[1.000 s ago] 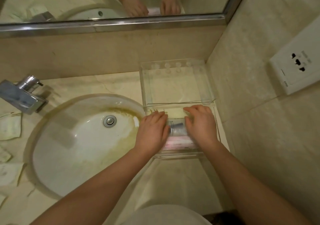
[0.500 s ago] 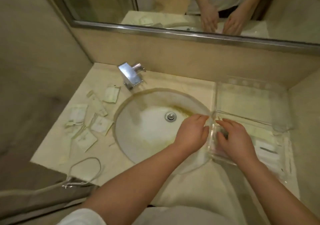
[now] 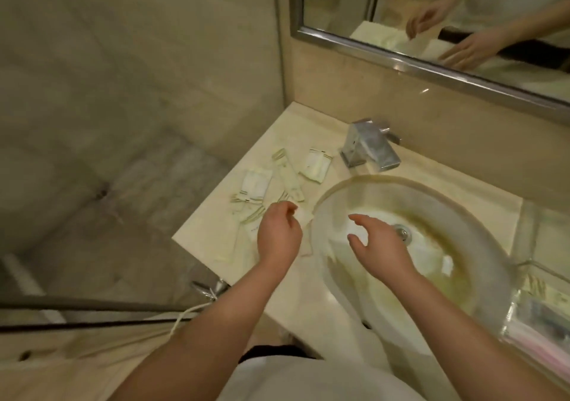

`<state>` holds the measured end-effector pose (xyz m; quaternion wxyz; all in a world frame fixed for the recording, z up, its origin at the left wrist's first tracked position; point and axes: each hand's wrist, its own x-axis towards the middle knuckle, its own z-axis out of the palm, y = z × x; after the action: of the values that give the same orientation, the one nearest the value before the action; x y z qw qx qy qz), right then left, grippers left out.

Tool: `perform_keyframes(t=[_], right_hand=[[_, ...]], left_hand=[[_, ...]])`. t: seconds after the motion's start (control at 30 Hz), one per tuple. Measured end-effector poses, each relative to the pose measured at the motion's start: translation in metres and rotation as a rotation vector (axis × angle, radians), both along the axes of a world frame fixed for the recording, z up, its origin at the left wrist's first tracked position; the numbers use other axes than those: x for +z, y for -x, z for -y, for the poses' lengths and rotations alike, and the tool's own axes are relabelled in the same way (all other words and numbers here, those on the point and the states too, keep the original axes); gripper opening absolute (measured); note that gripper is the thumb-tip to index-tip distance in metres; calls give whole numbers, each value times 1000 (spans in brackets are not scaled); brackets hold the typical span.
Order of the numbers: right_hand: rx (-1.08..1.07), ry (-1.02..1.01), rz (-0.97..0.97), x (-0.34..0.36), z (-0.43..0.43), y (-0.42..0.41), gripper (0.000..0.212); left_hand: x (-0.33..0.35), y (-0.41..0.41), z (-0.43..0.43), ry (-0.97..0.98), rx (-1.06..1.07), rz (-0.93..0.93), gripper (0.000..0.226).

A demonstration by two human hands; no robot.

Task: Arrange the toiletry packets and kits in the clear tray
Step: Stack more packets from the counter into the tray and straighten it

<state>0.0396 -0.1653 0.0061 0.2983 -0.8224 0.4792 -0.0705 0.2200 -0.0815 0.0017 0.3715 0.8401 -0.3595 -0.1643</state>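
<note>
The pale stone counter (image 3: 296, 280) fills the middle of the view, running from its corner at nine o'clock toward three o'clock. Set into it, right of centre, is the round sink (image 3: 456, 215), its bowl stained yellow-brown around the drain (image 3: 402, 233). Along the wall at one o'clock hangs the mirror (image 3: 431, 24) with a metal frame, reflecting both hands. The chrome tap (image 3: 371, 149) stands at twelve o'clock of the bowl.

The clear tray (image 3: 543, 317) sits at the picture's four o'clock edge, just beside the sink rim and partly cut off; packets with striped and pink wrapping lie inside it, blurred.

The loose toiletry packets (image 3: 277, 184), white with striped ends, lie scattered on the counter at ten o'clock of the sink, some overlapping.

The left hand (image 3: 279, 235) is over the near edge of that scatter, fingers curled with thumb and forefinger close together at a packet corner (image 3: 303, 215); whether it truly grips the packet cannot be told. The right hand (image 3: 377, 244) hovers above the bowl, fingers spread apart and empty, pointing toward nine o'clock.

A white cord (image 3: 188, 314) hangs below the counter edge at seven o'clock.
</note>
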Motion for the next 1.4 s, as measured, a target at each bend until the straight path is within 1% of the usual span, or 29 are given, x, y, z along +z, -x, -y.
perform_keyframes(t=[0.07, 0.17, 0.27, 0.37, 0.43, 0.5, 0.6, 0.63, 0.7, 0.9, 0.97, 1.03, 1.13, 1.2, 1.33, 1.4], right_hand=[[1, -21, -10, -4, 3, -32, 41], [-24, -62, -25, -12, 7, -74, 37], [-71, -94, -42, -18, 15, -110, 35], [-86, -94, -65, -21, 23, -140, 32], [-90, -62, -85, -22, 27, -154, 29], [-116, -53, -109, -24, 30, -165, 30], [-134, -59, -171, -29, 33, -180, 44], [-140, -67, -184, -30, 34, -184, 51], [-161, -79, -215, -32, 36, -189, 60], [-202, -91, -302, -35, 45, -198, 58], [-201, -98, -323, -35, 45, -199, 58], [-205, -104, -345, -35, 45, -200, 58], [-195, -146, -347, -35, 45, -199, 53], [-168, -176, -338, -36, 47, -198, 46], [-161, -207, -358, -34, 48, -199, 33], [-168, -211, -321, -34, 48, -199, 26]], left_hand=[[-7, -36, -13, -59, 140, 4, 28], [-21, -79, -32, -243, 276, 23, 32], [-33, -104, -44, -437, 285, -38, 47], [-36, -114, -48, -496, 247, -42, 51], [-36, -119, -49, -497, 218, -75, 49], [-38, -125, -49, -502, 200, -126, 42], [-38, -130, -50, -540, 151, -168, 20], [-38, -131, -51, -534, 147, -195, 13], [-39, -132, -52, -494, 166, -263, 7], [-37, -129, -60, -317, 285, -380, 3], [-33, -127, -60, -263, 325, -388, 6], [-29, -125, -59, -203, 321, -400, 8], [-21, -124, -54, -146, 208, -433, 7], [-14, -125, -48, -131, 146, -440, 8], [-3, -126, -38, -95, 112, -446, 10], [1, -127, -37, -88, 112, -461, 8]])
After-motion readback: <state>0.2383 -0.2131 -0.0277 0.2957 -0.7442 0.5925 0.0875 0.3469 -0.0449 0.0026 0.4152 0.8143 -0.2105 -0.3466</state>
